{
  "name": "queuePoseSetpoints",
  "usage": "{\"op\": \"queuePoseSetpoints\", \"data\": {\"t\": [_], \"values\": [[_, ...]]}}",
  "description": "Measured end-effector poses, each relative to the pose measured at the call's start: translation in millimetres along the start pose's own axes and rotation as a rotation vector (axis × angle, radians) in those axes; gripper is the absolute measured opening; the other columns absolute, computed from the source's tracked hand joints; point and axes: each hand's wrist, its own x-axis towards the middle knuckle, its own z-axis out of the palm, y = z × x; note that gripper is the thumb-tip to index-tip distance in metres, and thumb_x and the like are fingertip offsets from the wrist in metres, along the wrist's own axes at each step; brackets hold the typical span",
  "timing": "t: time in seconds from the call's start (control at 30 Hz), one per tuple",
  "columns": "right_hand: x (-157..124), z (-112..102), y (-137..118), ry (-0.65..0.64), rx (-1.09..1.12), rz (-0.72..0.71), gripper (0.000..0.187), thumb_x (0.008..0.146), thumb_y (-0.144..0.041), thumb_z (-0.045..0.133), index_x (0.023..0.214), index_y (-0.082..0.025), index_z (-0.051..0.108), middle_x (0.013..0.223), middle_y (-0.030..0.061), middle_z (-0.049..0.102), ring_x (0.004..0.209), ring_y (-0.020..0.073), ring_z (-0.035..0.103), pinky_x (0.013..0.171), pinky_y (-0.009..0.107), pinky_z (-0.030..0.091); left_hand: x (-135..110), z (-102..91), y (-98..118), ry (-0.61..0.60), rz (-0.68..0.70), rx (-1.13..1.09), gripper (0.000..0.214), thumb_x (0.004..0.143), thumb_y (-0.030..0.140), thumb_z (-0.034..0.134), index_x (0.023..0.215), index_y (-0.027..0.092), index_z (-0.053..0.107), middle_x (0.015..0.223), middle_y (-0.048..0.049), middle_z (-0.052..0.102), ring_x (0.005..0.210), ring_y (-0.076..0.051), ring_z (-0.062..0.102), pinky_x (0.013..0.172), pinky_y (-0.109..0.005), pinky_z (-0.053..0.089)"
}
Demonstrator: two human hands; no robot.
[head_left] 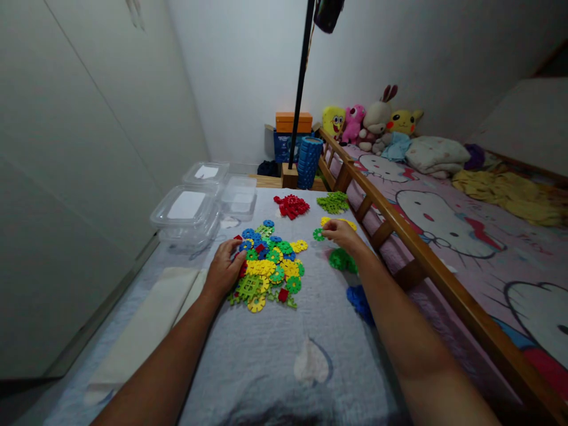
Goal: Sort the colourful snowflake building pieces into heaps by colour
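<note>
Grey cloth (261,355); clear boxes (209,208), paper (186,205) perhaps inside; left fingers (228,245) parted, right fingers (332,225) around green disc (318,235).

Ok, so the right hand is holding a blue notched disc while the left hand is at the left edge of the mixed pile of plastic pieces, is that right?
Not quite: in the head view, the notched disc held by the right hand is green, not blue. The left hand is indeed at the left edge of the mixed pile of plastic pieces.
</note>
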Motion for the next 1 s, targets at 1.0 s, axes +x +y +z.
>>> {"op": "queuePoseSetpoints", "data": {"t": [1.0], "values": [[-71.4, -91.9, 96.0, 0.269, 0.2, 0.376, 0.018, 0.061, -0.026, 0.07, 0.073, -0.019, 0.059, 0.053, -0.0036, 0.055, 0.046, 0.01, 0.047, 0.043, 0.02, 0.034, -0.4, -0.5, -0.1, -0.017, 0.015, 0.051, 0.038, 0.087, 0.048, 0.05, 0.114, 0.022, 0.059, 0.122, -0.01, 0.06, 0.12, -0.028, 0.055, 0.109, -0.045, 0.042]]}}
